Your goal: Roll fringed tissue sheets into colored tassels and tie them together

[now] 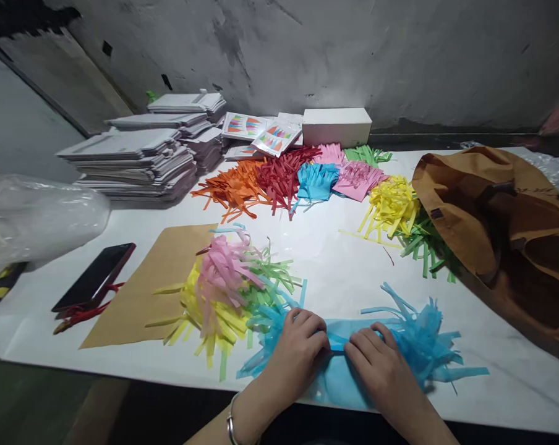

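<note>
A blue tissue-paper tassel sheet (337, 378) with fringed ends lies at the front edge of the table, one fringe to the left and one to the right. My left hand (302, 340) and my right hand (375, 355) press together on its middle, fingers closed on a fold of the paper. Only a short stretch of the fold shows between the hands. Beside my left hand are a pink tassel (224, 266), a yellow tassel (214, 318) and a pale green tassel (270, 275), heaped partly on a brown paper sheet (135, 296).
Orange (237, 185), dark red (289, 176), blue (317, 181) and other tassels lie farther back. Behind them are stacked white packets (135, 161) and a white box (337, 127). A phone (96, 275) lies left; a brown cloth (488, 216) covers the right side.
</note>
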Motion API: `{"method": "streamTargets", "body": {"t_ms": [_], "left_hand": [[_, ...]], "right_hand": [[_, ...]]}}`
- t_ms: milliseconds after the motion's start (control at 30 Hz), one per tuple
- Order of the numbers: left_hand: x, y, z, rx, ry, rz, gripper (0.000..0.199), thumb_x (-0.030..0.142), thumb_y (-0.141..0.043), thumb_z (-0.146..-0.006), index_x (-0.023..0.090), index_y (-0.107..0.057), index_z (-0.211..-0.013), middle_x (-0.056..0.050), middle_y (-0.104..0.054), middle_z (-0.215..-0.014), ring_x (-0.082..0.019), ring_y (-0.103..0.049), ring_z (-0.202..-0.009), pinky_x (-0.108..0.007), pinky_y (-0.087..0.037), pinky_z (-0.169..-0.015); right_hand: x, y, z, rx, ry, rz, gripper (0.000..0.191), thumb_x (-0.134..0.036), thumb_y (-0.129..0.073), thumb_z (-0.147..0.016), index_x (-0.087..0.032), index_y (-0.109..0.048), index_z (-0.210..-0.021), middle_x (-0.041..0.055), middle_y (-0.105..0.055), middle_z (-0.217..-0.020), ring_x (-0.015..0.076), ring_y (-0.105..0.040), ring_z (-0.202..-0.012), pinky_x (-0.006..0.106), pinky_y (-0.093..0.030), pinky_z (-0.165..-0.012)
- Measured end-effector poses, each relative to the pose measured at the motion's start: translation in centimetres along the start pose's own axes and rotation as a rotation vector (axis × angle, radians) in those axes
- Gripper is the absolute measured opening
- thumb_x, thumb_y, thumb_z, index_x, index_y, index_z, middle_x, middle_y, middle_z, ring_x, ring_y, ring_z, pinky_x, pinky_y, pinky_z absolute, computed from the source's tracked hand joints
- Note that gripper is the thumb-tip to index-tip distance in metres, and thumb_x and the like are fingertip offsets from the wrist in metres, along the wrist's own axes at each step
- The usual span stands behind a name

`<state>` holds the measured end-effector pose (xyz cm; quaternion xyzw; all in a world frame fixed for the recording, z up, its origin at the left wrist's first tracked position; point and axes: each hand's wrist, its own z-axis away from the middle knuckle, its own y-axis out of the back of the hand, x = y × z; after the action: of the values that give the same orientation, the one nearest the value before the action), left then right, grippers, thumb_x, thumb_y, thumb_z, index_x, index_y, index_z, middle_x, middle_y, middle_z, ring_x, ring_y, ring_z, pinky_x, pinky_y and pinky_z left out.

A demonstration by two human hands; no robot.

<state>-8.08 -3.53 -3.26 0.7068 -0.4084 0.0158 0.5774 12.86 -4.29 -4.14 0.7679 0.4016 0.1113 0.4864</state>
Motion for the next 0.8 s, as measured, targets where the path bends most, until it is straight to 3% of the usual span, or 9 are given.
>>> {"method": "streamTargets", "body": {"t_ms": [167, 333, 467, 567, 667, 800], "left_hand": [[0.3, 0.5, 0.3, -0.049, 0.018, -0.027, 0.01, 0.013, -0.067, -0.089, 0.021, -0.063, -0.083, 0.0, -0.065, -0.092, -0.02, -0.055, -0.09, -0.043, -0.032, -0.092], [1.8, 0.3, 0.1, -0.07, 0.159, -0.135, 0.013, 0.013, -0.057, -0.093, 0.02, -0.064, -0.084, -0.003, -0.067, -0.097, -0.023, -0.057, -0.093, -0.051, -0.032, -0.096], [2.6, -0.1, -0.6, -0.096, 0.276, -0.276, 0.006, 0.013, -0.063, -0.087, 0.018, -0.065, -0.083, -0.005, -0.066, -0.096, -0.026, -0.057, -0.094, -0.054, -0.034, -0.096], [2.5, 0.0, -0.9, -0.136, 0.129, -0.325, 0.007, 0.012, -0.066, -0.085, 0.019, -0.065, -0.085, -0.004, -0.066, -0.101, -0.025, -0.056, -0.098, -0.055, -0.03, -0.103], [2.4, 0.2, -1.1, -0.221, -0.079, -0.343, 0.004, 0.018, -0.068, -0.088, 0.02, -0.066, -0.086, -0.003, -0.066, -0.099, -0.025, -0.055, -0.1, -0.057, -0.022, -0.109], [2.1, 0.4, -2.2, -0.302, -0.152, -0.395, 0.009, 0.018, -0.064, -0.091, 0.018, -0.065, -0.082, -0.003, -0.065, -0.09, -0.024, -0.055, -0.095, -0.058, -0.023, -0.11]], "right_hand": [[1.0, 0.7, 1.6, 0.046, -0.119, -0.013, 0.038, -0.02, -0.029, -0.107, -0.02, -0.065, -0.097, 0.0055, -0.066, -0.096, 0.0207, -0.058, -0.095, 0.046, -0.03, -0.108], [0.6, 0.3, 1.5, -0.044, -0.335, 0.047, 0.031, -0.025, -0.034, -0.106, -0.022, -0.06, -0.09, 0.0051, -0.063, -0.097, 0.0235, -0.056, -0.095, 0.044, -0.033, -0.094], [0.4, 0.2, 0.9, -0.068, -0.372, 0.131, 0.029, -0.025, -0.037, -0.103, -0.022, -0.055, -0.081, 0.0046, -0.06, -0.086, 0.0249, -0.054, -0.086, 0.048, -0.03, -0.091], [0.4, 0.4, 0.6, -0.069, -0.382, 0.12, 0.027, -0.026, -0.04, -0.103, -0.022, -0.056, -0.081, 0.0032, -0.059, -0.083, 0.0237, -0.053, -0.081, 0.045, -0.033, -0.088], [0.2, 0.5, 0.4, -0.019, -0.3, 0.052, 0.031, -0.024, -0.035, -0.106, -0.022, -0.06, -0.088, 0.0031, -0.062, -0.089, 0.0221, -0.056, -0.087, 0.046, -0.032, -0.097], [-0.2, 0.2, 0.3, 0.049, -0.11, 0.031, 0.035, -0.015, -0.031, -0.105, -0.018, -0.064, -0.094, 0.0045, -0.064, -0.087, 0.0215, -0.057, -0.093, 0.051, -0.027, -0.109]]}}
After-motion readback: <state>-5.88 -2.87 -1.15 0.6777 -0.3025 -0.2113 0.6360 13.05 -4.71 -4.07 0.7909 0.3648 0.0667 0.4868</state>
